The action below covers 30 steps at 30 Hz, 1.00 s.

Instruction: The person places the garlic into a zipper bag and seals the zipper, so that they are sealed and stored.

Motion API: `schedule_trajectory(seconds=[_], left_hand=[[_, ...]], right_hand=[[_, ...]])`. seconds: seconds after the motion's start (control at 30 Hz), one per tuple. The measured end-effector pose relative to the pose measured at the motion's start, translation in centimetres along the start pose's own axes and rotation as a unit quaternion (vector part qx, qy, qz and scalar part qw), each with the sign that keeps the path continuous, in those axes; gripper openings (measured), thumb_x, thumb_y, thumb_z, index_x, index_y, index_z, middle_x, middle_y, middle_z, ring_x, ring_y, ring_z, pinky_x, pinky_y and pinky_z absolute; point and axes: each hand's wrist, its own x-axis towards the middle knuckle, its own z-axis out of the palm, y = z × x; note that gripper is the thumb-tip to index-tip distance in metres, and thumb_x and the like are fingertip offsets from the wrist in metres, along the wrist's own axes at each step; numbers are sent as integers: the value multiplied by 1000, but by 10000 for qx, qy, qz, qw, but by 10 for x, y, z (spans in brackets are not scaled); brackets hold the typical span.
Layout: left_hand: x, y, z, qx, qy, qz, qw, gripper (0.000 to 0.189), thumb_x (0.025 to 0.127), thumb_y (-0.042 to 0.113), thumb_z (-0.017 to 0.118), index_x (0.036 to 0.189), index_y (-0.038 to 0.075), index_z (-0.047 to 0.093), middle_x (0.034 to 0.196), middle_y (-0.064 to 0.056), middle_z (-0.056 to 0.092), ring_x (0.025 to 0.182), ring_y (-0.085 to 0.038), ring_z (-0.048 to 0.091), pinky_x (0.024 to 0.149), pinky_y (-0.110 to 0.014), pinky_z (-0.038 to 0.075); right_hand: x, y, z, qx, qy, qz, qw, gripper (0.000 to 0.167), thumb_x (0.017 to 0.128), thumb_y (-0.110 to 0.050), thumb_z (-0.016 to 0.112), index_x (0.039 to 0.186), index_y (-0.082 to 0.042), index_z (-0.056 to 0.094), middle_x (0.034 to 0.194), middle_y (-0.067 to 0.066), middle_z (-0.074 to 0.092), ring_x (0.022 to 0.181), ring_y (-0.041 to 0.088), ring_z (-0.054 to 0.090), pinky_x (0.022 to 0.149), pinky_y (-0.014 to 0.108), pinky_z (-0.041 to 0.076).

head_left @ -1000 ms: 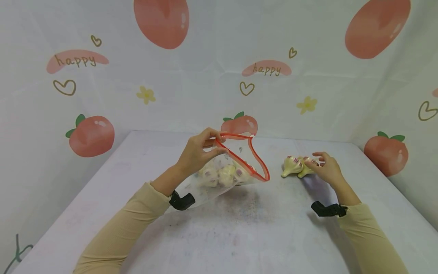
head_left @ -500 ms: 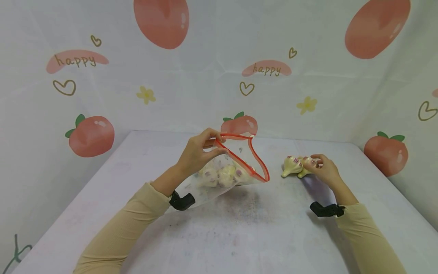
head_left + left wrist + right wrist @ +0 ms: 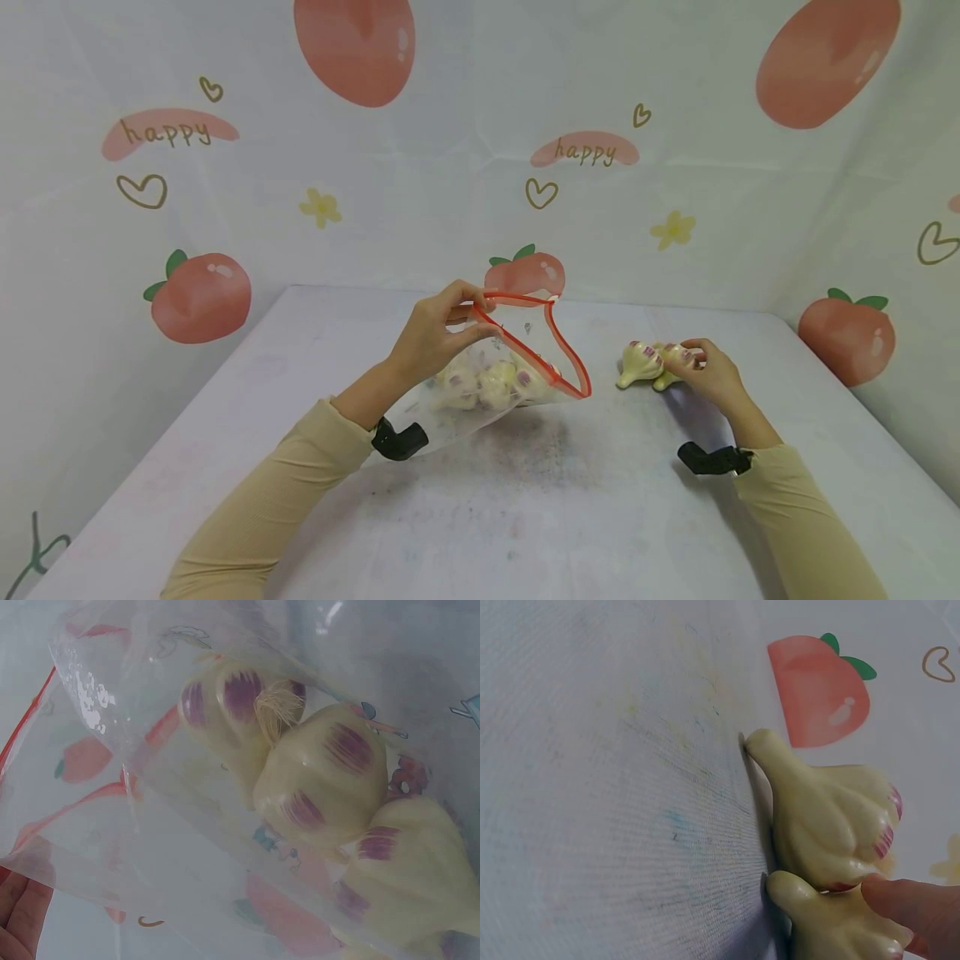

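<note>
My left hand [image 3: 442, 329] pinches the rim of a clear zip bag [image 3: 517, 348] with a red edge. The bag's mouth gapes toward the right. Inside lie several garlic bulbs [image 3: 322, 776], pale with purple streaks, seen through the plastic in the left wrist view. On the right, my right hand [image 3: 716, 379] grips a garlic bulb [image 3: 678, 354] that rests on the table, thumb on its near side. Another bulb [image 3: 640, 362] lies against it on the left. In the right wrist view the gripped bulb [image 3: 840, 926] is partly cut off by the frame.
A white cloth-covered table [image 3: 585, 517] with faint stains lies under everything. Behind it hangs a white backdrop [image 3: 435, 192] printed with peaches, hearts and flowers. A black wrist camera [image 3: 400, 440] sits on the left wrist, another camera [image 3: 712, 458] on the right.
My right hand has moved slightly left and its fingers have curled in around the right-hand garlic bulb. The left hand and the bag stay as they were.
</note>
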Motion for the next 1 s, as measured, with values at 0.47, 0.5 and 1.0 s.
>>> schedule_trajectory(seconds=[0.47, 0.5, 1.0], left_hand=[[0, 1, 0, 32, -6, -58, 10000, 32, 74, 11, 77, 95, 2, 54, 94, -12, 64, 99, -25, 67, 89, -32, 56], [1, 1, 0, 31, -9, -62, 10000, 32, 74, 11, 77, 95, 2, 54, 94, -12, 64, 99, -25, 67, 89, -32, 56], [1, 0, 0, -30, 1, -5, 10000, 32, 74, 11, 77, 96, 2, 55, 91, -11, 64, 98, -25, 67, 88, -32, 56]], right_hand=[[-2, -1, 0, -17, 268, -61, 9996, 53, 92, -26, 57, 127, 10, 39, 121, 40, 47, 110, 48, 48, 80, 45, 48], [-2, -1, 0, -13, 312, -72, 9995, 52, 92, -25, 57, 126, 10, 40, 121, 40, 47, 110, 47, 48, 79, 43, 48], [-7, -4, -11, 288, 593, 33, 9978, 52, 93, -27, 54, 129, 9, 40, 123, 39, 47, 108, 44, 49, 64, 13, 39]])
